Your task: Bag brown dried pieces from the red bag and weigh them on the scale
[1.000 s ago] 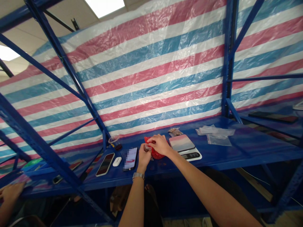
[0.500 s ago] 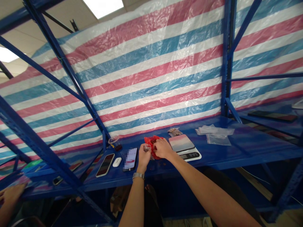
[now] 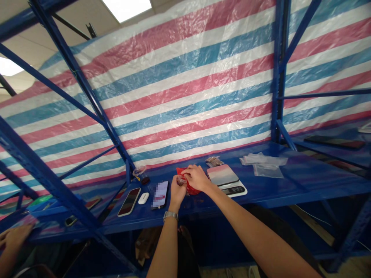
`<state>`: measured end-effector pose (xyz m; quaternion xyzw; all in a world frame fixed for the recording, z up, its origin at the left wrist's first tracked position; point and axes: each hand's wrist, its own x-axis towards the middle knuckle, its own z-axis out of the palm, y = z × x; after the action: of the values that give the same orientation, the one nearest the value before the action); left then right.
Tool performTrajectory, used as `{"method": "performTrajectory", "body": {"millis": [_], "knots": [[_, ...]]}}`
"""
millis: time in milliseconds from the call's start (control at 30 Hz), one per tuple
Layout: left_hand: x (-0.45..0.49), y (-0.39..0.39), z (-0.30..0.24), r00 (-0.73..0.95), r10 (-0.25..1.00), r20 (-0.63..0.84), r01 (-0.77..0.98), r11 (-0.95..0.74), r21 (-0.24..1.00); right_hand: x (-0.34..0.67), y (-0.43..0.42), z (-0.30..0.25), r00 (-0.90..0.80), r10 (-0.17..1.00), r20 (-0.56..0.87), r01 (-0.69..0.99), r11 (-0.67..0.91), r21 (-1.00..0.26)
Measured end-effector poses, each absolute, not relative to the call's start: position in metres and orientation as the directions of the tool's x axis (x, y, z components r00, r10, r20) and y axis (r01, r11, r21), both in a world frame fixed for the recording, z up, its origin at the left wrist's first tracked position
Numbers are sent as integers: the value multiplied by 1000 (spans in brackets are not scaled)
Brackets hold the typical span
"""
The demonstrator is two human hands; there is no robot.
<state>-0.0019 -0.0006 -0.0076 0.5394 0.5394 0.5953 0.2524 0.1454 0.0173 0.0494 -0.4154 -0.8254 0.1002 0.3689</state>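
My right hand [image 3: 197, 178] pinches the crumpled red plastic bag [image 3: 189, 187], covering much of its top. My left hand [image 3: 177, 192] is right next to it, its fingers closed on a small clear packet [image 3: 181, 180], whose contents are too small to tell. A metal wristwatch [image 3: 170, 215] sits on my left wrist. To the right of my hands stands a digital kitchen scale [image 3: 228, 184] with a pink-and-grey pad on top. Left of them lies a smartphone with a blurred screen [image 3: 160, 194].
The blue steel shelf [image 3: 255, 189] also holds another phone [image 3: 129, 202], a white earbud case [image 3: 143, 198], a clear cup [image 3: 139, 173], a small packet [image 3: 214, 161] and clear plastic bags [image 3: 263, 165]. A striped tarpaulin [image 3: 185, 96] backs it. Another person's hand [image 3: 16, 236] shows at lower left.
My right hand has moved slightly up and left, further over the red bag. My left hand has risen a little, closer to it. The other items have not visibly moved.
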Motion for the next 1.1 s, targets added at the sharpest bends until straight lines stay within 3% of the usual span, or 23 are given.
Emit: {"method": "performTrajectory", "body": {"millis": [300, 467, 700, 867, 967, 1100], "knots": [[-3, -7, 4, -419, 723, 549, 510, -313, 801, 148, 20, 49, -443, 728, 523, 405, 683, -608], [8, -17, 15, -256, 769, 586, 391, -472, 790, 159, 28, 57, -353, 701, 620, 278, 711, -646], [26, -22, 17, -136, 821, 555, 316, -495, 809, 182, 25, 69, -323, 683, 656, 303, 731, -612], [35, -28, 26, -25, 873, 487, 84, -484, 871, 199, 26, 70, -297, 694, 656, 265, 720, -642], [35, -31, 30, -81, 893, 443, 19, -443, 897, 223, 38, 68, -205, 750, 628, 291, 660, -693], [28, -28, 27, -183, 879, 439, 92, -430, 898, 271, 58, 58, -168, 853, 494, 503, 506, -701]]}}
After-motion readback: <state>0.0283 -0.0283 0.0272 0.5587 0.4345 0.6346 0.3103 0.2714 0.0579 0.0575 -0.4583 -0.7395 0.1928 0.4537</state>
